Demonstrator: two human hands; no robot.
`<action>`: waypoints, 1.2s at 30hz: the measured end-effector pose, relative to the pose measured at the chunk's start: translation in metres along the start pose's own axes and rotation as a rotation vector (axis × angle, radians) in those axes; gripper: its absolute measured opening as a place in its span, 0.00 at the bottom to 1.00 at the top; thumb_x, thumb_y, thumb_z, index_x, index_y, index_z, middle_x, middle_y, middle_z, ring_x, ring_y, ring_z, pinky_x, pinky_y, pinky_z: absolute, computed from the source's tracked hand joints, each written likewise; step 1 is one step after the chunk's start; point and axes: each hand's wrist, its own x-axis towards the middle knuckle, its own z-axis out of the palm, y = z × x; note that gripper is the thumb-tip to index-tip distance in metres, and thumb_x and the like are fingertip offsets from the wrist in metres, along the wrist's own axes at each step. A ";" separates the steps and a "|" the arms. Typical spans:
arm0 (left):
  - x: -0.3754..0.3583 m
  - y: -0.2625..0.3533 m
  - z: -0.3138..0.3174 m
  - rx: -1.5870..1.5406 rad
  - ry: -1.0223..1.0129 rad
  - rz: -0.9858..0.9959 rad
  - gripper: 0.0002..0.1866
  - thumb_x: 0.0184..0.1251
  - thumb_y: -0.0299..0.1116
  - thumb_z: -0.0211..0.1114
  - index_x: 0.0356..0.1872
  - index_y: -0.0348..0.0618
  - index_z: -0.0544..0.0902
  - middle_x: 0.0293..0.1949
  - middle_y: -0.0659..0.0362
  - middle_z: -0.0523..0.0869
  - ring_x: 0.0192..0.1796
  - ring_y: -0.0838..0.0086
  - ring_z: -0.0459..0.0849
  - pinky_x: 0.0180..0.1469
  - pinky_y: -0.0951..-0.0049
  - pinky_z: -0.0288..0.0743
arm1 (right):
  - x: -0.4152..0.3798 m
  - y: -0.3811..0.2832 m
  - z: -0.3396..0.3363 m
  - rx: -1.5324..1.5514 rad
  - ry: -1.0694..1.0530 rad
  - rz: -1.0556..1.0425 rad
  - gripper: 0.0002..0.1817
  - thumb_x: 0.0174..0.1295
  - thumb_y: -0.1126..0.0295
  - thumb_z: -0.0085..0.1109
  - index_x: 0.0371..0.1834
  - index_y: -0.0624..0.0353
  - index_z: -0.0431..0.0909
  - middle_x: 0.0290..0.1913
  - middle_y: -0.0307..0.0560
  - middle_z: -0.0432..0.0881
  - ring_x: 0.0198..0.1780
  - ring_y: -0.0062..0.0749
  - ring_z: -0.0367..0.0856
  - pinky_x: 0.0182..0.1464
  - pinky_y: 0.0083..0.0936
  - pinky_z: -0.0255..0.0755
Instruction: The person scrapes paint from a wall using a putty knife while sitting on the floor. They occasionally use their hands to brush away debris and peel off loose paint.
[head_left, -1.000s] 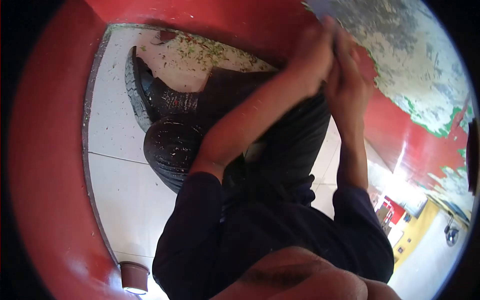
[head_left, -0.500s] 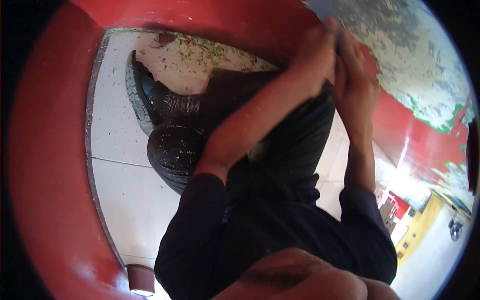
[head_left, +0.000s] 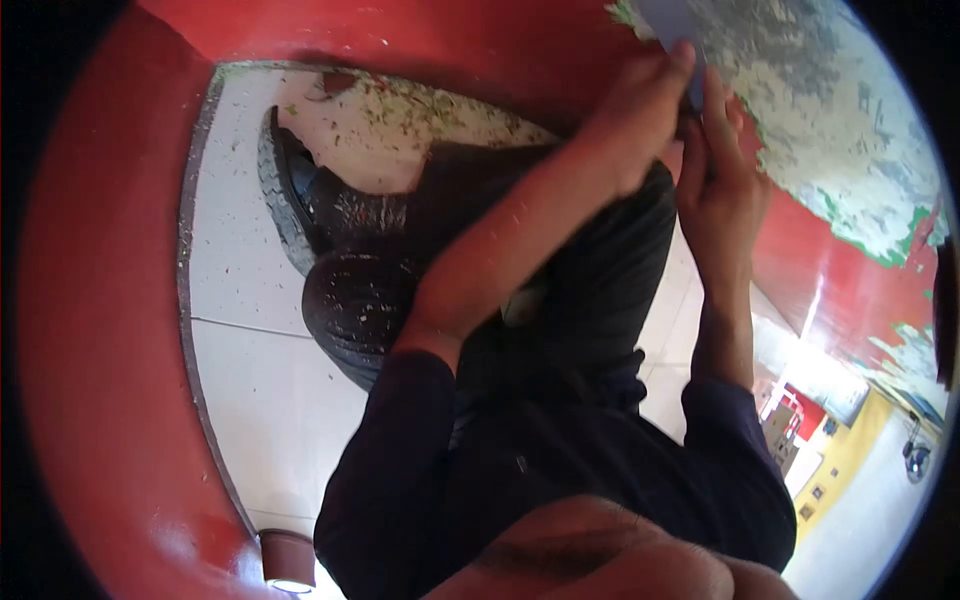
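Note:
A flat blue-grey blade lies at the top, against the wall where the red paint has come off. My left hand is closed on it, with the thumb near the blade's edge. Beside it, my right hand also grips the lower part of the blade, fingers pointing up along it. The end of the tool between my hands is mostly hidden. Bare grey-white plaster with green edges shows right of the blade.
Red wall curves along the left and top. Paint flakes litter the tiled floor by my folded leg and black shoe. A brown pot stands at the lower left. A fan is far right.
Both hands have shifted slightly right in the view, and more of the blade shows above them. The whole scene has also moved a little to the right.

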 end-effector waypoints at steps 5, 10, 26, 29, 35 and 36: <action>-0.008 -0.008 0.015 -0.039 -0.013 -0.136 0.24 0.79 0.48 0.43 0.43 0.36 0.78 0.38 0.51 0.86 0.41 0.64 0.86 0.45 0.66 0.79 | -0.016 0.014 -0.010 0.053 0.031 -0.028 0.24 0.65 0.76 0.55 0.65 0.51 0.73 0.47 0.56 0.85 0.43 0.40 0.88 0.41 0.28 0.80; -0.007 0.016 -0.005 -0.113 0.012 -0.015 0.23 0.79 0.50 0.43 0.42 0.39 0.79 0.34 0.57 0.85 0.35 0.70 0.84 0.39 0.71 0.79 | 0.012 -0.010 0.001 0.019 -0.038 -0.067 0.25 0.65 0.78 0.53 0.67 0.52 0.71 0.45 0.54 0.85 0.43 0.44 0.87 0.44 0.30 0.80; -0.009 0.024 -0.001 -0.003 -0.055 -0.062 0.24 0.80 0.45 0.41 0.44 0.35 0.79 0.35 0.53 0.85 0.41 0.68 0.85 0.50 0.67 0.78 | 0.001 0.000 0.001 0.049 0.123 -0.192 0.23 0.66 0.76 0.53 0.65 0.54 0.73 0.56 0.56 0.80 0.52 0.44 0.84 0.50 0.29 0.78; 0.013 -0.015 0.009 0.470 0.206 0.345 0.24 0.80 0.47 0.42 0.44 0.35 0.79 0.36 0.51 0.85 0.41 0.67 0.86 0.48 0.68 0.80 | 0.019 -0.004 0.010 0.073 0.088 -0.132 0.24 0.65 0.76 0.54 0.65 0.52 0.73 0.51 0.54 0.83 0.49 0.46 0.85 0.49 0.32 0.78; -0.008 0.019 0.009 0.002 -0.086 -0.050 0.22 0.80 0.46 0.44 0.43 0.35 0.78 0.36 0.52 0.85 0.42 0.68 0.85 0.46 0.68 0.79 | -0.006 -0.008 -0.012 0.160 0.096 0.003 0.22 0.67 0.73 0.54 0.66 0.51 0.73 0.51 0.58 0.82 0.50 0.37 0.85 0.48 0.30 0.78; -0.002 0.014 0.020 0.037 -0.106 -0.013 0.22 0.80 0.46 0.44 0.44 0.35 0.78 0.37 0.52 0.85 0.42 0.67 0.86 0.45 0.68 0.80 | 0.006 -0.009 -0.008 0.105 0.101 -0.020 0.23 0.67 0.74 0.53 0.66 0.51 0.73 0.50 0.58 0.83 0.50 0.35 0.85 0.48 0.30 0.78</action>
